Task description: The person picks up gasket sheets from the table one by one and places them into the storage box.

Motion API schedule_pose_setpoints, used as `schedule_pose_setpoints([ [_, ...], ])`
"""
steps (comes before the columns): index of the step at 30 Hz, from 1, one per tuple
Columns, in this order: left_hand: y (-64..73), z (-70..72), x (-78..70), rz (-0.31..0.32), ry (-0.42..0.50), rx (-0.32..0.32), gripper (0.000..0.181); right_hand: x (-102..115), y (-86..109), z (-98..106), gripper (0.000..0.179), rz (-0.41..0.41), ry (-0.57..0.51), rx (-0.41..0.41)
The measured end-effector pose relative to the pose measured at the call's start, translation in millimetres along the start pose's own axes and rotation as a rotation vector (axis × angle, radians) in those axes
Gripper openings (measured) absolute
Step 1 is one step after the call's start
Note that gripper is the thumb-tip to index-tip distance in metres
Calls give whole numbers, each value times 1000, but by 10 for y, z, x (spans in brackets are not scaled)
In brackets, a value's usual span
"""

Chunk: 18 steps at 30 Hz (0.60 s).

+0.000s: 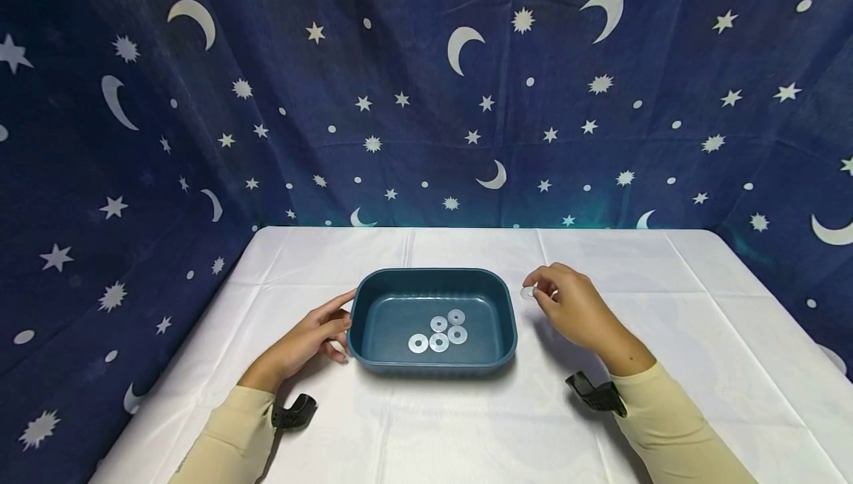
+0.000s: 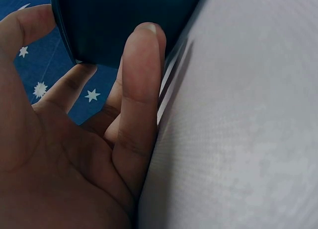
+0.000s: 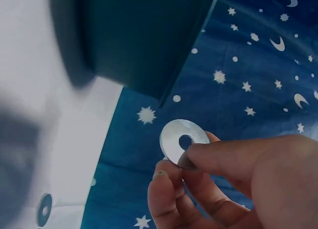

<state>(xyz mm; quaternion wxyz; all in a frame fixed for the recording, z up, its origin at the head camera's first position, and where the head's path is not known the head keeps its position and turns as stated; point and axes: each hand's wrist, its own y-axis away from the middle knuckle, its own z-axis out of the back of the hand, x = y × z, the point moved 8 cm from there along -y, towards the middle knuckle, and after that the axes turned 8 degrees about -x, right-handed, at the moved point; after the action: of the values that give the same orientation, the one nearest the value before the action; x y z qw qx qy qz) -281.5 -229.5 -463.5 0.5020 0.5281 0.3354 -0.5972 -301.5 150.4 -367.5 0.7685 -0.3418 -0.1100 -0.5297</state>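
A metal washer (image 3: 175,139) is pinched between the thumb and fingertips of my right hand (image 1: 578,306), its hole showing in the right wrist view. That hand is raised just beyond the right end of a dark teal rectangular bin (image 1: 433,368). Several flat washers (image 1: 439,342) lie loose on the bin's floor, toward its right half. At the opposite end, my left hand (image 1: 308,337) rests on the table with spread fingers touching the bin's outer wall and rim. The left wrist view shows the palm and fingers (image 2: 141,75) against the bin's side.
Another washer (image 3: 44,209) lies on the white cloth in the right wrist view. A white cloth covers the table (image 1: 320,439). Behind it and at the left hangs a blue curtain (image 1: 413,158) with moons and stars. Black bands (image 1: 293,413) sit at both wrists.
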Motion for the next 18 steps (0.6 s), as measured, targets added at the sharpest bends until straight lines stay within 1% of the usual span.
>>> schedule_pose_setpoints([
  [5,3,-10,-4,4,12,-4,65,134,7,67,19,38,-28,-53],
  [8,-3,-23,10,10,21,-6,65,229,33,78,18,43,-69,-57],
  [12,-12,-26,17,12,19,-4,64,369,78,0,15,43,-130,-9],
  [18,-3,-3,-16,2,15,-4,64,561,79,-228,15,76,-186,86],
])
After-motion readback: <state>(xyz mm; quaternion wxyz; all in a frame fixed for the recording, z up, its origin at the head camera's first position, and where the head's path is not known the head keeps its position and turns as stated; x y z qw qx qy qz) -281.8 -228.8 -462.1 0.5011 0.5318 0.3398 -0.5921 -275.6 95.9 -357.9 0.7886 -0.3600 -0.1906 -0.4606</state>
